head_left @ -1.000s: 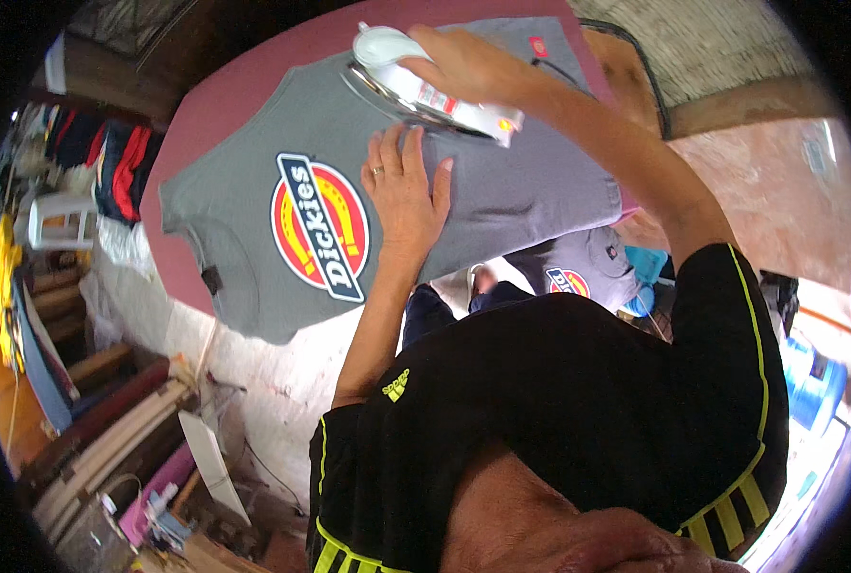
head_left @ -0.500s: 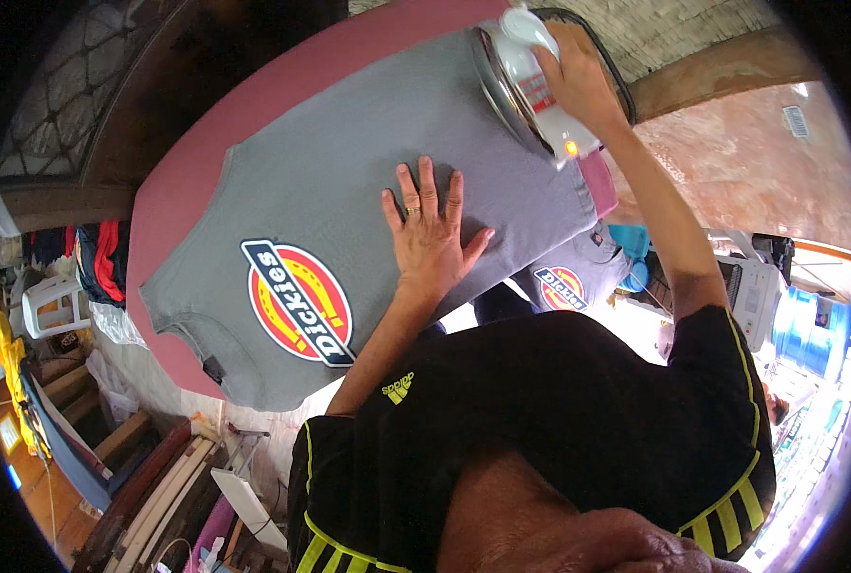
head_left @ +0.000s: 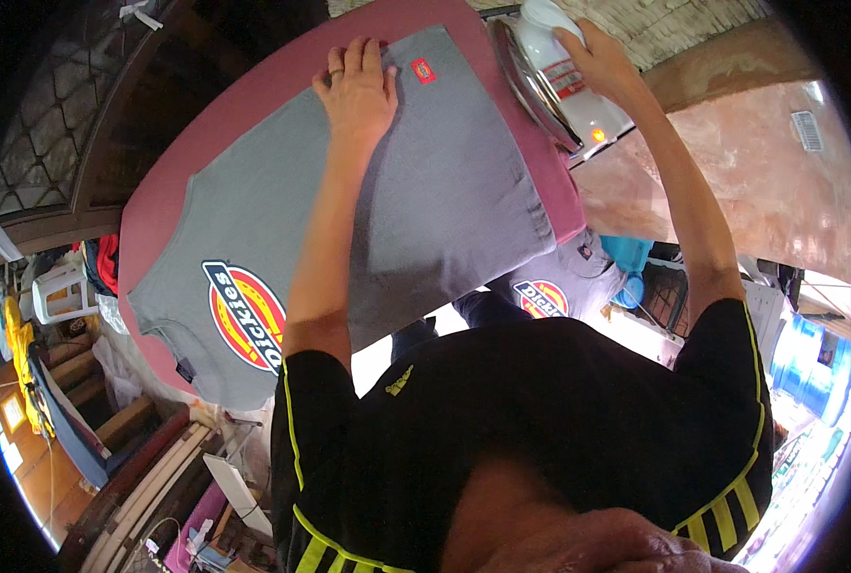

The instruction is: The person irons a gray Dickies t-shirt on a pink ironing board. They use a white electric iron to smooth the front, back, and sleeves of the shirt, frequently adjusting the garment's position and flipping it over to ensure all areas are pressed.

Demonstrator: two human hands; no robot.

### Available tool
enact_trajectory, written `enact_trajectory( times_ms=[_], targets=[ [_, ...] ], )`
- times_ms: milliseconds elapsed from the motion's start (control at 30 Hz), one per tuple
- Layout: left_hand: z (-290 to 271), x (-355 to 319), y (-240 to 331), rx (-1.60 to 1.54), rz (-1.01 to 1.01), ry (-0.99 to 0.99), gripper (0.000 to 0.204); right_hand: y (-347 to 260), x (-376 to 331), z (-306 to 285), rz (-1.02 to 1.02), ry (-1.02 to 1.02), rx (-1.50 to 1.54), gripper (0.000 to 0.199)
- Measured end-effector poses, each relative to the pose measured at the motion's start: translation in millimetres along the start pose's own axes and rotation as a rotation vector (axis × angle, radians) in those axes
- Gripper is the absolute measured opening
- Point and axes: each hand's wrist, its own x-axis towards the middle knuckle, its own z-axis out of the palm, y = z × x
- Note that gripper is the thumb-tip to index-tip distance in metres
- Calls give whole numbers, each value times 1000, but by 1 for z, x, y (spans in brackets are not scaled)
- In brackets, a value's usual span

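A grey T-shirt (head_left: 444, 181) with a large red, yellow and dark printed emblem lies spread over a padded ironing board with a dusty-pink cover (head_left: 172, 191). Near its far right corner is a small red patch (head_left: 423, 71). My left hand (head_left: 360, 95) rests on the shirt's far edge, its fingers stretched out. My right hand (head_left: 597, 59) is wrapped round the handle of a white clothes iron (head_left: 564, 72). The iron, its orange light lit, stands beyond the shirt's hem at the board's right end; its soleplate is partly hidden.
Another grey garment (head_left: 568, 277) with a similar emblem hangs below the board's right side. A blue container (head_left: 626, 253) is beside it. At the left are a white plastic stool (head_left: 63, 291) and wooden planks (head_left: 158, 487). A dark lattice panel (head_left: 48, 124) stands at the far left.
My left hand has moved from the middle of the shirt to its far edge. The iron has shifted right, off the shirt. The red patch now shows.
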Motion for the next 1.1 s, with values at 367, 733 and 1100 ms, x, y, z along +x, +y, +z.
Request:
enact_trajectory(
  times_ms=[367, 733, 1100],
  targets=[
    [-10, 16, 35, 34, -75, 116, 26, 82, 13, 17, -13, 4, 26, 58],
    [-138, -70, 99, -193, -107, 283, 39, -94, -54, 45, -746, -419, 204, 35],
    [-168, -254, 187, -987, -658, 48, 58, -244, -117, 14, -378, -529, 1118, 34]
  ],
)
